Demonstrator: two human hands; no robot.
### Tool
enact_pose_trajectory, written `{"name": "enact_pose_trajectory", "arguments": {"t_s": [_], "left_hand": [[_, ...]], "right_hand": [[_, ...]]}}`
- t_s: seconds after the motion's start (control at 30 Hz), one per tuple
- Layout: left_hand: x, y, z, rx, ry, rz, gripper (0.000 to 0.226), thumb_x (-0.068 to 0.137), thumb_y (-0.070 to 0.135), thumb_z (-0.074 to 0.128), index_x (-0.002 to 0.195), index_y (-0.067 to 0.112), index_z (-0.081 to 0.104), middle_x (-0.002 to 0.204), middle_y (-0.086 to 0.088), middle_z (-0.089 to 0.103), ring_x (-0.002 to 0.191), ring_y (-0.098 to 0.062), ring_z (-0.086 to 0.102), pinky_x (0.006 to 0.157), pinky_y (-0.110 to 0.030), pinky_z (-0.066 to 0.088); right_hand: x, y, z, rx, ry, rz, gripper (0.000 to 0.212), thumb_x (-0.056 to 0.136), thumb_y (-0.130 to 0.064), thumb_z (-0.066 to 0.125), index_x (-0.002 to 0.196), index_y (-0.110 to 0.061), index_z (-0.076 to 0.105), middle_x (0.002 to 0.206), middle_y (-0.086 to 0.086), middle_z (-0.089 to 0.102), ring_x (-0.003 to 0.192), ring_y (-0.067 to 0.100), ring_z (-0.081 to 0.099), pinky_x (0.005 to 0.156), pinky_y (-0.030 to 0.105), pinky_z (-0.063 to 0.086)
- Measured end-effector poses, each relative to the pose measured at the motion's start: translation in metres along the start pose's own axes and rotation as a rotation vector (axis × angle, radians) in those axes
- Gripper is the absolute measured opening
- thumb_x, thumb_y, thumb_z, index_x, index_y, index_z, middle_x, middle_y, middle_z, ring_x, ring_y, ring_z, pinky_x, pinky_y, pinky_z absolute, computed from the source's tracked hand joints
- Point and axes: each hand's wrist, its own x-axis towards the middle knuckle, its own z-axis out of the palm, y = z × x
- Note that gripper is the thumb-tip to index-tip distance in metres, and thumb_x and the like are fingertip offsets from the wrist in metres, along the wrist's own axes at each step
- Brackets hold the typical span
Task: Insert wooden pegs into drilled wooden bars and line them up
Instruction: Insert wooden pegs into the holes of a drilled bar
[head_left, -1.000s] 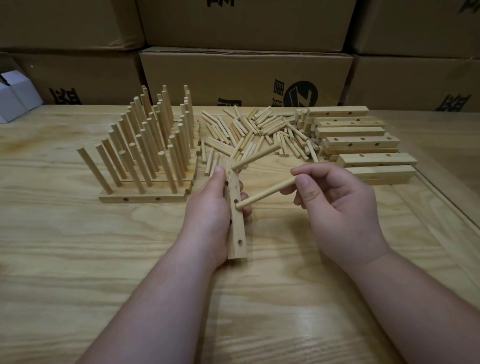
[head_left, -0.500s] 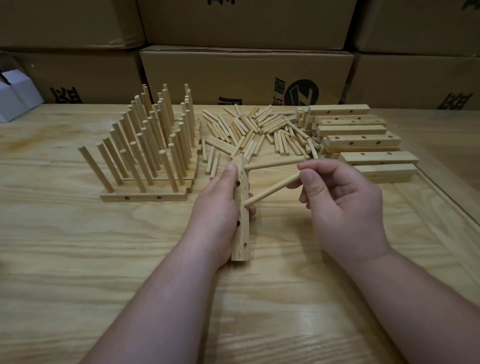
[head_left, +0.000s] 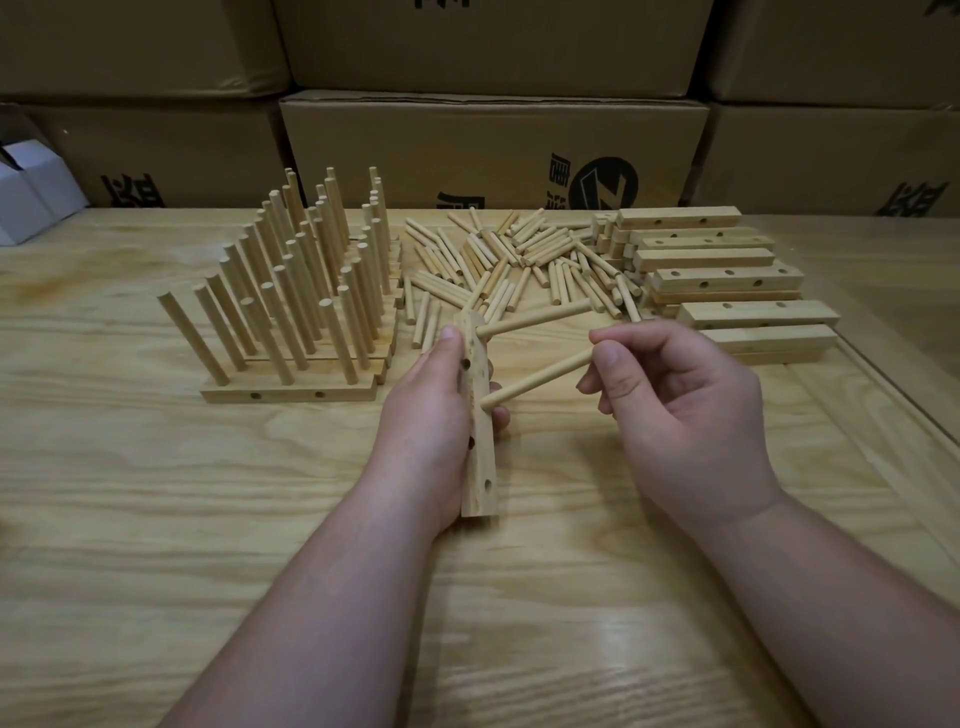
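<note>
Two pegs jut sideways from the bar (head_left: 478, 415) that the left hand (head_left: 426, 410) grips upright near the middle of the table (head_left: 156, 519). The right hand (head_left: 675, 410) pinches the lower peg (head_left: 540, 376) by its outer end. Loose pegs (head_left: 519, 254), bare bars (head_left: 727, 275) and finished rows (head_left: 306, 301) line the far edge.

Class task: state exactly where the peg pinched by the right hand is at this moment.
In the head view, centre frame, the peg slants between the right hand and the drilled bar gripped by the left hand, its lower end at the bar's side.
</note>
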Motion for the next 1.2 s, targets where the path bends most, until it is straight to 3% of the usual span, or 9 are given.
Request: {"name": "enact_pose_trajectory", "arguments": {"t_s": [0.3, 0.63, 0.97, 1.13, 1.2], "left_hand": [[0.001, 0.0, 0.0, 0.0, -0.002, -0.006, 0.039, 0.099, 0.05, 0.058, 0.099, 0.016, 0.078, 0.07, 0.0, 0.068, 0.053, -0.012, 0.059, 0.052, -0.029, 0.051], [0.0, 0.002, 0.001, -0.015, -0.003, 0.012, 0.038, 0.102, 0.048, 0.054, 0.107, 0.016, 0.073, 0.063, 0.004, 0.064, 0.05, -0.01, 0.056, 0.049, -0.026, 0.049], [-0.003, 0.004, 0.001, -0.028, 0.016, 0.01, 0.037, 0.102, 0.049, 0.053, 0.095, 0.018, 0.074, 0.061, 0.004, 0.065, 0.048, -0.009, 0.058, 0.048, -0.025, 0.05], [-0.004, 0.006, 0.001, -0.144, -0.054, -0.044, 0.043, 0.106, 0.043, 0.047, 0.107, 0.012, 0.076, 0.077, -0.002, 0.061, 0.052, -0.011, 0.052, 0.048, -0.026, 0.047], [-0.003, 0.008, 0.001, -0.209, -0.063, -0.07, 0.043, 0.108, 0.041, 0.044, 0.108, 0.012, 0.076, 0.076, -0.002, 0.057, 0.053, -0.011, 0.049, 0.048, -0.024, 0.044]], "right_hand": [[0.0, 0.002, 0.0, 0.004, -0.003, -0.005, 0.009, 0.095, -0.014, 0.063, 0.1, -0.019, 0.07, 0.072, -0.001, 0.068, 0.066, 0.013, 0.066, 0.064, 0.02, 0.052], [0.0, -0.005, -0.001, -0.036, -0.086, 0.078, 0.009, 0.091, -0.028, 0.066, 0.085, -0.021, 0.065, 0.067, 0.001, 0.066, 0.062, 0.013, 0.063, 0.06, 0.022, 0.051], [0.0, -0.004, -0.001, -0.041, -0.142, 0.165, 0.014, 0.09, -0.033, 0.065, 0.077, -0.03, 0.06, 0.065, 0.003, 0.064, 0.062, 0.017, 0.061, 0.061, 0.033, 0.053], [-0.004, 0.0, 0.0, 0.182, -0.138, 0.238, 0.029, 0.101, -0.035, 0.041, 0.097, -0.014, 0.061, 0.073, 0.009, 0.066, 0.067, 0.018, 0.06, 0.062, 0.026, 0.048], [-0.001, 0.007, 0.003, 0.054, -0.107, 0.23, 0.027, 0.101, -0.034, 0.041, 0.102, -0.02, 0.063, 0.08, 0.005, 0.069, 0.076, 0.012, 0.063, 0.068, 0.02, 0.047]]}}
